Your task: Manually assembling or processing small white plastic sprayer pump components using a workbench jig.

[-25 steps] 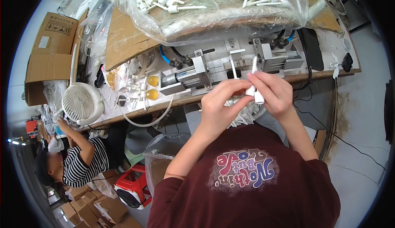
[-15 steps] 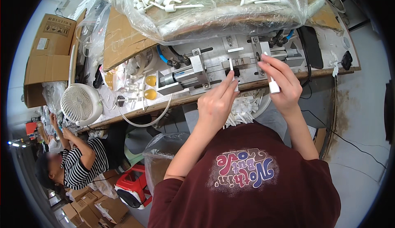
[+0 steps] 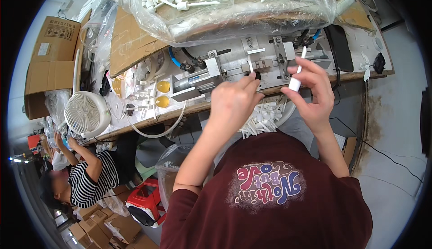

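Note:
My left hand point(image 3: 235, 103) is at the middle of the metal fixture, its fingers bent around the lower end of a white capped stick point(image 3: 251, 63). The stick's thin stem points away from me past the fingertips, against a small metal block point(image 3: 263, 64); its cap is hidden by the hand. To the right, my right hand point(image 3: 315, 91) pinches another white capped stick point(image 3: 295, 84) by its cap, the stem tilted up and away. The fixture has a cylinder unit point(image 3: 198, 81) on the left and an upright plate point(image 3: 283, 60) on the right.
A clear plastic bag point(image 3: 252, 19) full of white capped sticks lies behind the fixture on cardboard. Below the bench edge is a heap of white pieces point(image 3: 263, 119). A white fan point(image 3: 87, 114) and two yellow-filled round parts point(image 3: 162, 101) stand left. A co-worker point(image 3: 96, 177) sits further left.
The right hand has turned its capped stick, moving the cap up and left while the stem tilts right. The left hand has rolled over the cap of its stick, with the thumb now showing.

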The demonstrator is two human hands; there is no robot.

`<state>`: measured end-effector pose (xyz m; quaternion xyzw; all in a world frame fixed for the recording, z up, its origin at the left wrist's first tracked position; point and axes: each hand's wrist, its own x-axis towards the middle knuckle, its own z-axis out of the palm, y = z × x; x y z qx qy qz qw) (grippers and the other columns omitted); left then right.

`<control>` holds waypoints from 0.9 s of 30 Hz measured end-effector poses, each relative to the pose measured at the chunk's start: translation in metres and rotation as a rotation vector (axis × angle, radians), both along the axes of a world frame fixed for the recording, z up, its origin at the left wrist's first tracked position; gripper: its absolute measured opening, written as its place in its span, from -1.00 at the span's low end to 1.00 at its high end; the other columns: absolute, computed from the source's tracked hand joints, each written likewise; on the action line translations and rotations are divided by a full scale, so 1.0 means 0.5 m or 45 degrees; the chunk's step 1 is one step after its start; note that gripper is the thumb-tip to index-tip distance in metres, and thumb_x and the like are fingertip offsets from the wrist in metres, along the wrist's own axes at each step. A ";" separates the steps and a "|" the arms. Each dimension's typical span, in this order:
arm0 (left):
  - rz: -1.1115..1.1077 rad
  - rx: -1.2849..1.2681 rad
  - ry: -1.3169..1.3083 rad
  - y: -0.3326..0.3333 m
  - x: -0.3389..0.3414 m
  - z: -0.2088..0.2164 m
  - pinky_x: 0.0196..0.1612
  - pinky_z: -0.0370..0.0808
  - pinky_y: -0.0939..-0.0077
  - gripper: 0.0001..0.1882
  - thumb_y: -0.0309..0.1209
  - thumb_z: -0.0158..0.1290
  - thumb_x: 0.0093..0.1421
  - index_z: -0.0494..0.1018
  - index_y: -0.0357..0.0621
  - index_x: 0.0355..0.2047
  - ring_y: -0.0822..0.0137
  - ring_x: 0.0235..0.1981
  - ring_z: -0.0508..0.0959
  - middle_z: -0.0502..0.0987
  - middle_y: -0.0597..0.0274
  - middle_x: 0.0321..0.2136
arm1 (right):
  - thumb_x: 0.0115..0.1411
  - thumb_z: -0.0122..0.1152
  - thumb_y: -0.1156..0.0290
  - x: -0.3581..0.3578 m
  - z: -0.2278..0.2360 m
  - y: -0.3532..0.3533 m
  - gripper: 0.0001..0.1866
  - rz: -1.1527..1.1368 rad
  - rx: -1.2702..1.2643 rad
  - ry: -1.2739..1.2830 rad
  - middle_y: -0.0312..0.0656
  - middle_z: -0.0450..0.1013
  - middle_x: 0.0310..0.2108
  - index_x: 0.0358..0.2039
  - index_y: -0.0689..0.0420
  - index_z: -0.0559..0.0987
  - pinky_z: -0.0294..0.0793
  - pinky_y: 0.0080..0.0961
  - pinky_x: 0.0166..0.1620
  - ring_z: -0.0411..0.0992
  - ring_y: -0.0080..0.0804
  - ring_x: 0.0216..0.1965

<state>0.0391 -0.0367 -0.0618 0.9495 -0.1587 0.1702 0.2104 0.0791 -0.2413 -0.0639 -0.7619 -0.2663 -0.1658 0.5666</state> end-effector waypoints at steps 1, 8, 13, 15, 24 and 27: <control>-0.020 -0.104 0.036 0.012 0.007 0.018 -0.49 0.49 0.52 -0.70 -0.31 0.33 0.00 0.62 -0.14 -0.25 0.36 -0.54 0.61 0.65 0.22 -0.24 | -0.13 0.49 0.62 -0.002 -0.003 -0.002 -0.56 -0.004 -0.090 -0.056 -0.01 0.42 0.06 -0.17 0.27 0.58 0.61 -0.51 -0.16 0.54 -0.30 -0.08; 0.310 0.025 -0.620 0.137 0.146 0.159 -0.21 0.55 0.36 -0.84 -0.38 0.25 0.09 0.62 -0.11 -0.31 0.20 -0.28 0.63 0.65 0.17 -0.27 | -0.12 0.47 0.54 -0.020 -0.038 0.020 -0.67 0.059 -0.537 -0.227 -0.12 0.50 0.02 -0.28 0.21 0.62 0.57 -0.51 -0.25 0.56 -0.34 -0.30; 0.410 0.268 -0.334 0.201 0.240 0.153 0.00 0.48 0.30 -0.79 -0.39 0.16 0.17 0.62 -0.07 -0.17 0.15 -0.11 0.60 0.62 0.15 -0.12 | -0.12 0.42 0.48 -0.007 -0.054 0.066 -0.72 0.104 -0.782 -0.475 -0.16 0.54 0.03 -0.33 0.18 0.60 0.45 -0.51 -0.45 0.46 -0.38 -0.54; 0.415 0.257 -0.158 0.201 0.251 0.144 -0.01 0.48 0.31 -0.78 -0.37 0.14 0.18 0.62 -0.07 -0.16 0.15 -0.13 0.60 0.62 0.15 -0.12 | -0.13 0.40 0.48 0.002 -0.062 0.080 -0.75 0.056 -0.849 -0.521 -0.20 0.56 0.02 -0.36 0.14 0.59 0.38 -0.53 -0.52 0.33 -0.41 -0.68; 0.389 -0.091 -0.161 0.165 0.202 0.173 -0.34 0.50 0.52 -0.82 -0.34 0.22 0.15 0.67 -0.07 -0.25 0.40 -0.44 0.59 0.63 0.24 -0.34 | -0.12 0.40 0.46 0.018 -0.043 0.091 -0.75 0.091 -0.993 -0.507 -0.22 0.59 -0.05 -0.36 0.11 0.58 0.43 -0.50 -0.49 0.39 -0.37 -0.66; 0.320 -0.339 -0.294 0.146 0.165 0.184 -0.42 0.49 0.64 -0.84 -0.36 0.27 0.13 0.68 -0.08 -0.27 0.53 -0.46 0.55 0.62 0.31 -0.40 | -0.06 0.41 0.41 0.026 -0.015 0.090 -0.74 0.189 -0.965 -0.406 -0.21 0.60 -0.13 -0.32 0.11 0.58 0.48 -0.41 -0.43 0.46 -0.30 -0.58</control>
